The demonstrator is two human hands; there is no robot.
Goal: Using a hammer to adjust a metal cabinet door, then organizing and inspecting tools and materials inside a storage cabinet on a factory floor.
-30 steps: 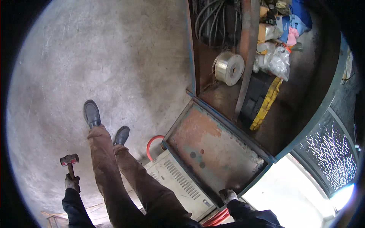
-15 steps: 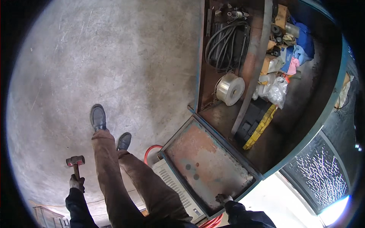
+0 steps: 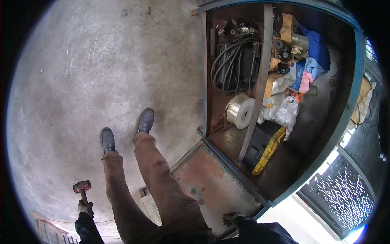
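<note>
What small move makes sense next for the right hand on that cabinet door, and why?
Probably swing the rusty door wider: the right hand grips its lower edge, the cabinet stands open, and the left hand is taken up by a hammer hanging at the side.

The hammer [image 3: 82, 188] is standing head-up, its reddish, worn head above a short wooden handle, hanging over the concrete floor [image 3: 81, 81]. The rusty cabinet door [image 3: 211, 183] is lying swung open.
</note>
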